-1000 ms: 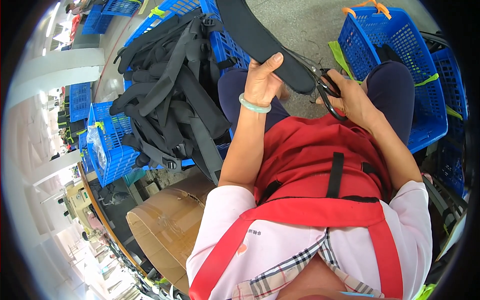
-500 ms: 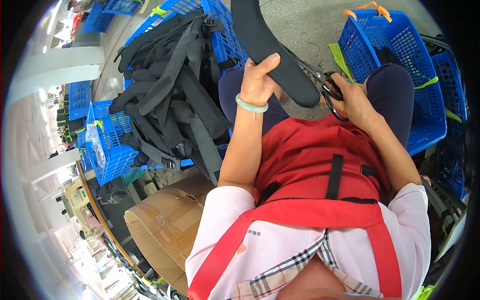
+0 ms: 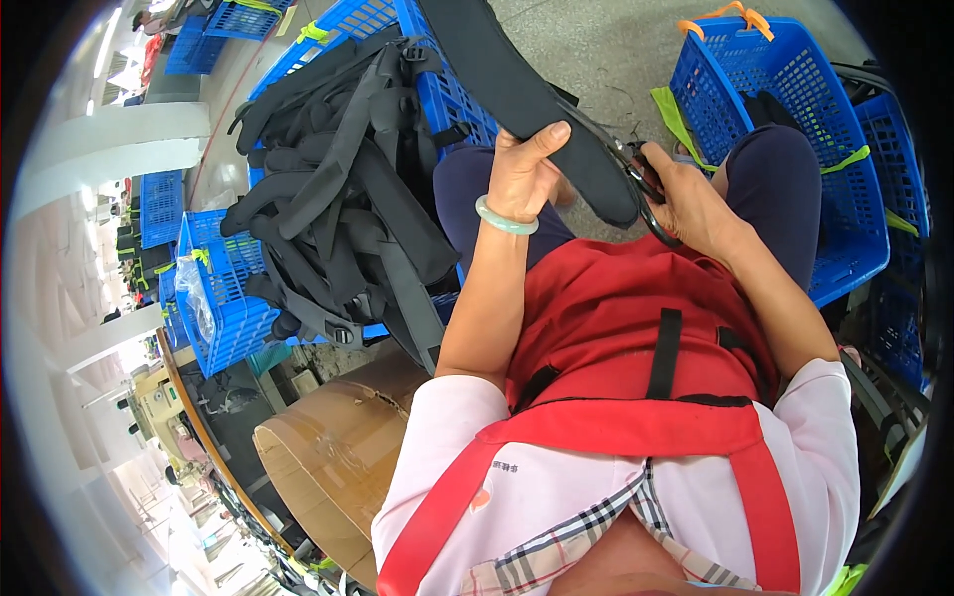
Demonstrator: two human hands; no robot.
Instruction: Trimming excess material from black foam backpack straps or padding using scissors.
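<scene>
A long black padded strap [image 3: 517,74] is pinched in my left hand [image 3: 527,169], thumb on its upper face. Its rounded end points down toward my lap, and its far part runs out of the top of the picture. My right hand [image 3: 696,199] is closed round the black handles of a pair of scissors [image 3: 651,194]. The blades lie along the right edge of the strap, partly hidden by it, so I cannot tell whether they touch its edge.
Left of my knees, a blue plastic crate [image 3: 447,99] is heaped with black padded straps [image 3: 348,189]. Another blue crate [image 3: 840,199] stands at the right, with orange ties on its rim. A cardboard drum [image 3: 338,447] sits by my left elbow.
My left hand has shifted slightly right and down, and the strap's far part has swung left. The scissors have turned and sit closer against the strap's edge.
</scene>
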